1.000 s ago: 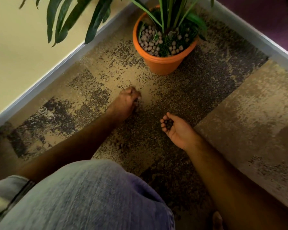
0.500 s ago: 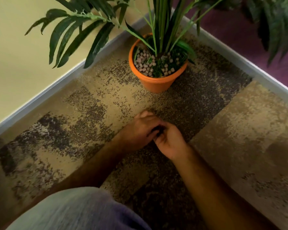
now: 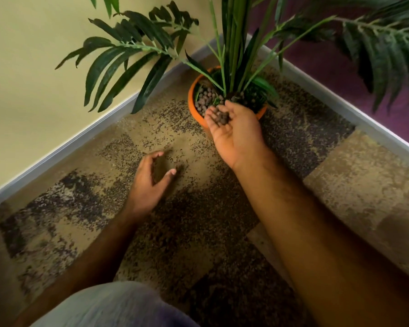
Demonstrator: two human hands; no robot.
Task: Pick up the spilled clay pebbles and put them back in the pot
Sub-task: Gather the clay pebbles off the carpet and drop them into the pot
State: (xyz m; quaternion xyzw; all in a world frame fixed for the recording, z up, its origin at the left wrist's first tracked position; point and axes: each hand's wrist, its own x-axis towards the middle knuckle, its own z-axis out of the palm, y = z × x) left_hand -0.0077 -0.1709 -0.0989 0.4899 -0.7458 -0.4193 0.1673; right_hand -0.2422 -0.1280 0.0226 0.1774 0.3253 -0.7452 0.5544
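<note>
Fabric [image 3: 109, 305] of a pale grey garment fills the near bottom edge, with both bare forearms reaching forward over it. Beneath them lies mottled carpet [image 3: 198, 244], tan patches broken by dark speckled areas, so that any loose pebbles on it cannot be told from the pattern.

Farther out, the left hand [image 3: 149, 182] hangs low over the carpet, thumb and fingers loosely curved with a clear gap between them; nothing shows in it. Whether its fingertips touch the carpet cannot be told.

Beyond and to the right, the right hand [image 3: 236, 131] is raised, palm up and cupped, fingers gently bent upward. A small heap of dark brown clay pebbles [image 3: 221, 115] rests on its fingers and upper palm. The fingertips reach over the near rim of the orange pot [image 3: 194, 107], so the cupped pebbles sit just at, and partly above, the pot's edge. The left hand is well apart from the pot and from the held pebbles.

Inside the pot, more pebbles [image 3: 206, 100] of the same kind cover the left part of the surface, just beyond the right hand's fingertips. Green stems of a palm-like plant [image 3: 234, 43] rise from the pot's middle, with fronds spreading left and right overhead.

Behind the pot, a grey baseboard [image 3: 80, 142] runs along a yellow wall [image 3: 33, 67], meeting a purple wall [image 3: 340, 67] at the corner.
</note>
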